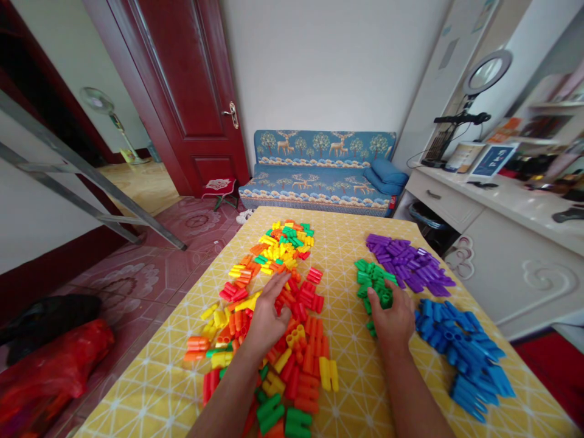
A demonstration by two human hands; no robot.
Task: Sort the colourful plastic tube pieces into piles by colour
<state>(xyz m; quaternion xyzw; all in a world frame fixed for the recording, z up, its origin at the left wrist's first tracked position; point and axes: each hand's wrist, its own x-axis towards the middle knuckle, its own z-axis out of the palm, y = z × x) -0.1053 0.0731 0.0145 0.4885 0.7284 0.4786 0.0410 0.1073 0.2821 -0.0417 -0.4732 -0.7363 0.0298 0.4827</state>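
My left hand point(268, 319) is over a mixed pile of red, orange, yellow and green plastic building blocks point(314, 328), fingers stretched forward and thumb apart. Its fingertips reach the red and orange pieces; whether they touch any is unclear. My right hand point(395, 316) is at the near side of a pile of green building blocks point(365, 277). Its thumb and fingers curve around a green building block point(385, 298) with round hollow ends. Beyond that hand lies a heap of purple blocks point(410, 264), and to its right a heap of blue blocks point(460, 347).
The piles lie on a table with a yellow patterned cloth point(351, 401). Behind it stands a blue sofa point(314, 176). A white cabinet point(502, 243) is on the right, a metal ladder point(100, 182) on the left. A red plastic bag point(59, 371) lies on the floor.
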